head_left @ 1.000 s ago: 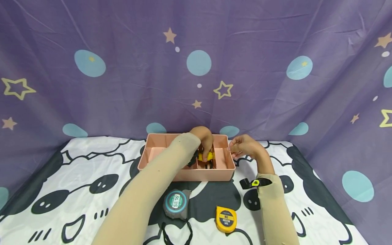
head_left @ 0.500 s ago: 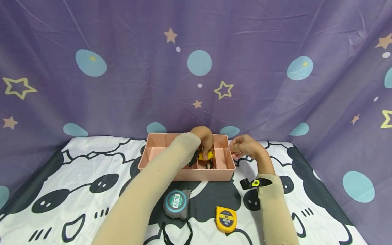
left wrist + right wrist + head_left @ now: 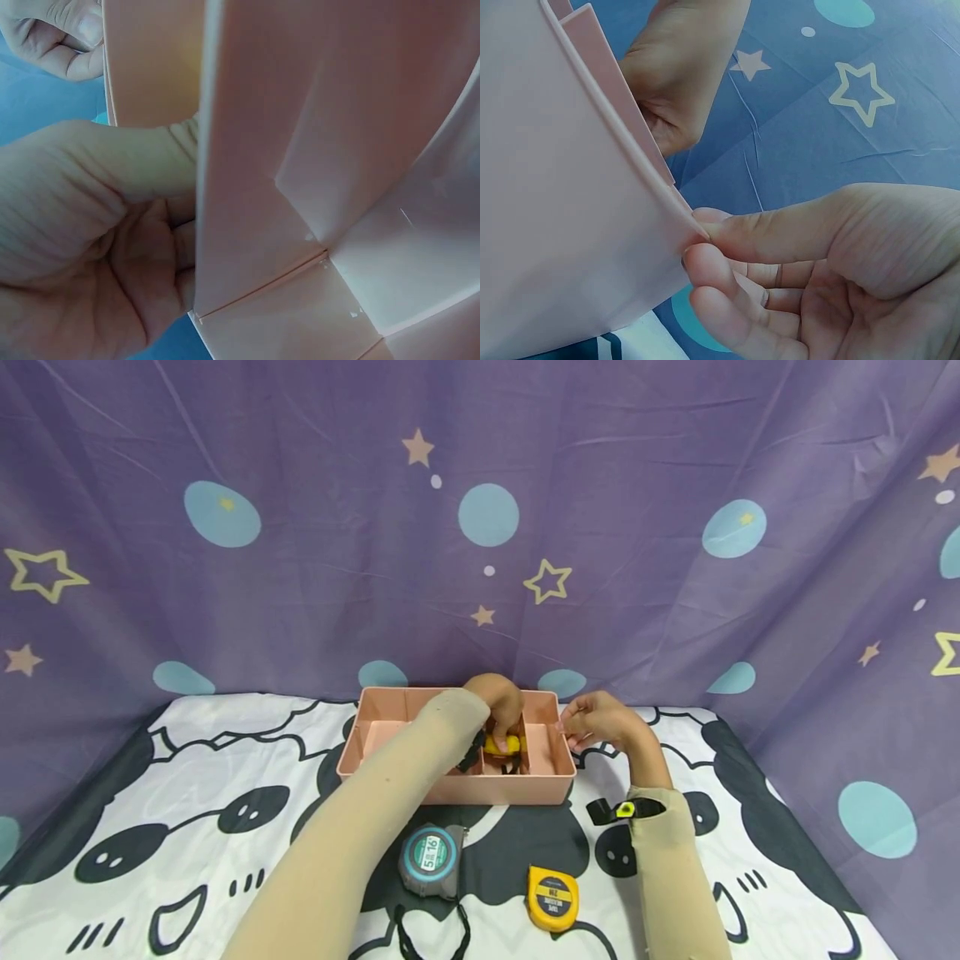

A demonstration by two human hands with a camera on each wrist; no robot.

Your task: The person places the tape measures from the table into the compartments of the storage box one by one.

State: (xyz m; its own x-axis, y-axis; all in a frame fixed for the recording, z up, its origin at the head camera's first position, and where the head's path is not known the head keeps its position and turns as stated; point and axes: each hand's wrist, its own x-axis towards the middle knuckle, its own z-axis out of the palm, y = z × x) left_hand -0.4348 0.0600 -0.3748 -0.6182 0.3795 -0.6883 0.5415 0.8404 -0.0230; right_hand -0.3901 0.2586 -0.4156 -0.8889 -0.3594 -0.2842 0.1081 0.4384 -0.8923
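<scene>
A pink divided box [image 3: 495, 790] stands at the back of the cloth. My left hand [image 3: 498, 700] reaches down into its middle compartment and holds a small yellow object [image 3: 512, 745]; black strap-like bits show beside it, and its kind is mostly hidden. In the left wrist view a divider wall [image 3: 247, 187] covers the fingertips of the left hand [image 3: 97, 217] and what they hold. At the box's right end, my right hand [image 3: 603, 720] pinches the rim between thumb and fingers, as the right wrist view shows with the box wall [image 3: 592, 210].
In front of the box lie a grey-and-teal tape measure [image 3: 431, 860] with a black wrist cord [image 3: 405, 939] and a yellow tape measure [image 3: 553, 898]. The cartoon-print cloth [image 3: 217, 760] covers the table. Behind it hangs a purple curtain [image 3: 615, 610].
My left hand has dipped slightly within the middle compartment, and the yellow object has shifted a little with it. The right hand stays at the box rim.
</scene>
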